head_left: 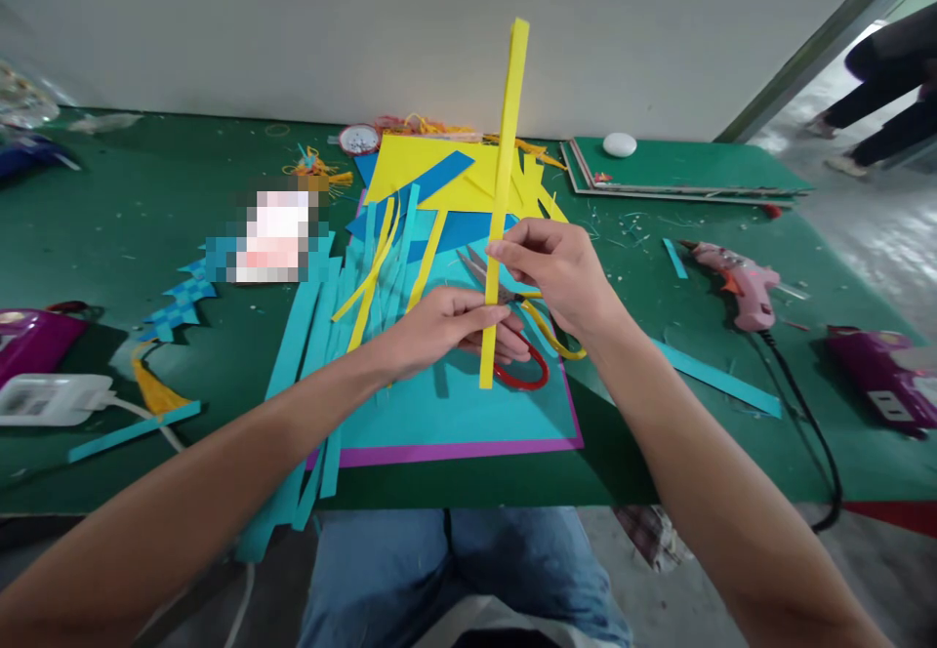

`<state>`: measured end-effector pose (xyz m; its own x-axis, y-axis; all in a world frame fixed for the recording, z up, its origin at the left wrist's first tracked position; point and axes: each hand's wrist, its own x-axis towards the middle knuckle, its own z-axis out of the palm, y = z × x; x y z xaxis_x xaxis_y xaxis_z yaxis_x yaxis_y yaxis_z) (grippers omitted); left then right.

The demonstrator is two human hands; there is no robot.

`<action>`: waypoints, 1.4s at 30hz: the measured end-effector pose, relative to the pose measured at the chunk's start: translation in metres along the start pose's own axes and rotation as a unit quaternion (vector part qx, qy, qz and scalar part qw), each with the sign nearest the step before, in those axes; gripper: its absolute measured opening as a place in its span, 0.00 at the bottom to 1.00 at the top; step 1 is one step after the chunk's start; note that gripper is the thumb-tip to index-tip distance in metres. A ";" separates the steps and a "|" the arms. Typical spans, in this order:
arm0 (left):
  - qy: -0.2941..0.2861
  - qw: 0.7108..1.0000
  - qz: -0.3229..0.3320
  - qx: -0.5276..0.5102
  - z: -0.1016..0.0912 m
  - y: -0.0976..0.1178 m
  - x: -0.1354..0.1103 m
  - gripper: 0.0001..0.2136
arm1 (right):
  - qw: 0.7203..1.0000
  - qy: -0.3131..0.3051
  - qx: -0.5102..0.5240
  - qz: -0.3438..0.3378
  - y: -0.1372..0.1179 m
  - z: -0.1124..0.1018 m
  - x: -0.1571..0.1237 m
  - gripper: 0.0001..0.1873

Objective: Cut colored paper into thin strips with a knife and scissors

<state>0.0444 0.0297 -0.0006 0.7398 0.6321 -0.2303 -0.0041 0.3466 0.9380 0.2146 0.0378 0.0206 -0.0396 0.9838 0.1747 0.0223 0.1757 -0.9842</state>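
Note:
A long yellow paper strip (510, 121) stands almost upright between my hands over the table. My left hand (468, 321) pinches it near its lower end, thumb in front and fingers behind. Higher up, my right hand (546, 253) grips the same strip between thumb and fingers. Behind and below it lie scissors (533, 371) with red and yellow handles, partly hidden by my hands. Under them is a turquoise sheet (454, 424) with a purple edge. Turquoise strips (297, 336) and thin yellow strips (370, 282) are spread to the left of my left hand.
Yellow sheets (410, 165) and blue pieces lie at the back. On the right are a pink glue gun (747, 287) with a black cord, a turquoise strip (721, 380) and a purple box (878, 375). A white power strip (55, 399) lies left. A person's legs (889, 92) show beyond the table.

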 end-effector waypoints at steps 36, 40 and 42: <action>0.059 0.998 0.009 0.029 -0.001 0.006 -0.001 0.18 | 0.991 -0.049 0.058 0.110 0.008 -0.001 0.001 0.16; 0.067 0.996 0.031 0.042 -0.004 0.006 -0.001 0.14 | 0.988 -0.032 0.071 0.137 0.010 -0.001 0.002 0.16; 0.034 0.998 0.013 0.055 -0.004 0.005 -0.001 0.14 | 0.986 0.003 0.076 0.149 0.011 -0.006 0.006 0.16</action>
<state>0.0410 0.0332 0.0033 0.6924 0.6874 -0.2191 0.0532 0.2542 0.9657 0.2204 0.0456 0.0111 -0.0475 0.9913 -0.1225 -0.1190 -0.1274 -0.9847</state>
